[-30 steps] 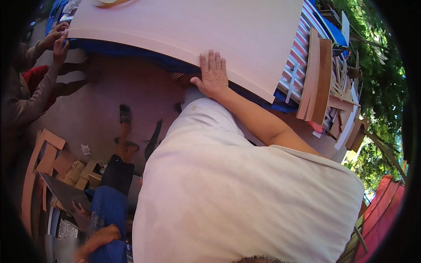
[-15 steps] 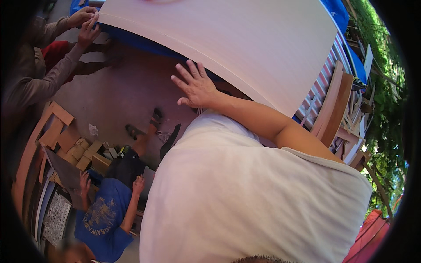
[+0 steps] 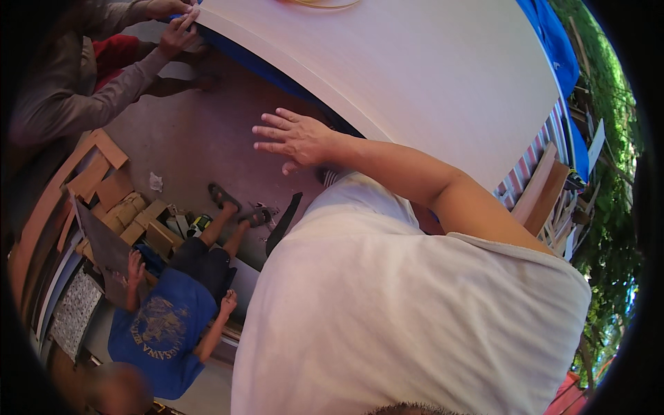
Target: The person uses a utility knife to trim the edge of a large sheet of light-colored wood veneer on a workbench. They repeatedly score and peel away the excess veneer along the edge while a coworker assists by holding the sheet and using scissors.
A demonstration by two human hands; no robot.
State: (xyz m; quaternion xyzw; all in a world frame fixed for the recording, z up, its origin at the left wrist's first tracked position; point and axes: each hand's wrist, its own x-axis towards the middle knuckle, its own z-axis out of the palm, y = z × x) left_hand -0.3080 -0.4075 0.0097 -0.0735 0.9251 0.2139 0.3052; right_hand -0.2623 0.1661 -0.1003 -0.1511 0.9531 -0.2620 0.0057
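Note:
My right hand [image 3: 296, 138] is open, palm down with fingers spread, off the front edge of a large pale sheet panel [image 3: 429, 76], over the floor in the view; whether it still brushes anything is unclear. My left hand is not in view. At the panel's upper-left corner, another person's hands [image 3: 178, 34] hold or press the edge. A blue tarp [image 3: 266, 72] shows beneath the panel and at its right side. A looped yellowish object [image 3: 325, 4] lies at the top of the panel.
A person in blue [image 3: 162, 325] is low at the lower left, holding a dark board [image 3: 107, 249]. Wood offcuts [image 3: 111, 180] lie on the left floor [image 3: 207, 131]. Corrugated metal [image 3: 539, 142], leaning planks [image 3: 543, 194] and foliage [image 3: 615, 228] are on the right.
My right hand has lifted from the panel edge and moved left, fingers spreading. The whole view has shifted, the panel now farther right. The person in blue has both hands in view now.

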